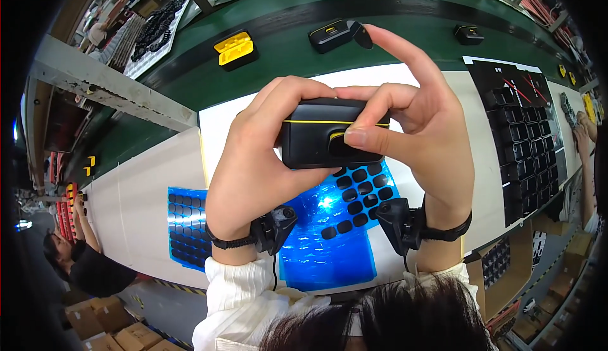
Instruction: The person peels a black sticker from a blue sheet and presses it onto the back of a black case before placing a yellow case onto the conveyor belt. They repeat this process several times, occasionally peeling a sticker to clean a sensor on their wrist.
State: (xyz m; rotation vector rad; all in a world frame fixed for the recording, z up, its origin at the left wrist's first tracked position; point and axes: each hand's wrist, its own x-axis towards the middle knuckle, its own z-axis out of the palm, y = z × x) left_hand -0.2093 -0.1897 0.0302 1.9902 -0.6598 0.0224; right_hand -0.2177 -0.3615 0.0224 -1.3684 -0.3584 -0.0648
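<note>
My left hand grips a small black case with rounded corners and a thin yellow line around it. My right hand is closed on the case's right side, its thumb pressing near an oval front recess with a yellow edge. A thin dark rounded piece shows at the raised right index fingertip, seemingly stuck to it. Below the case lies a shiny blue sheet bearing rows of black rounded pads. My palms hide part of the case.
Beyond the table runs a green conveyor carrying an opened case with yellow lining and closed black cases. Another blue pad sheet lies left; a tray of black pieces sits right. A metal post stands left. Co-workers sit at both sides.
</note>
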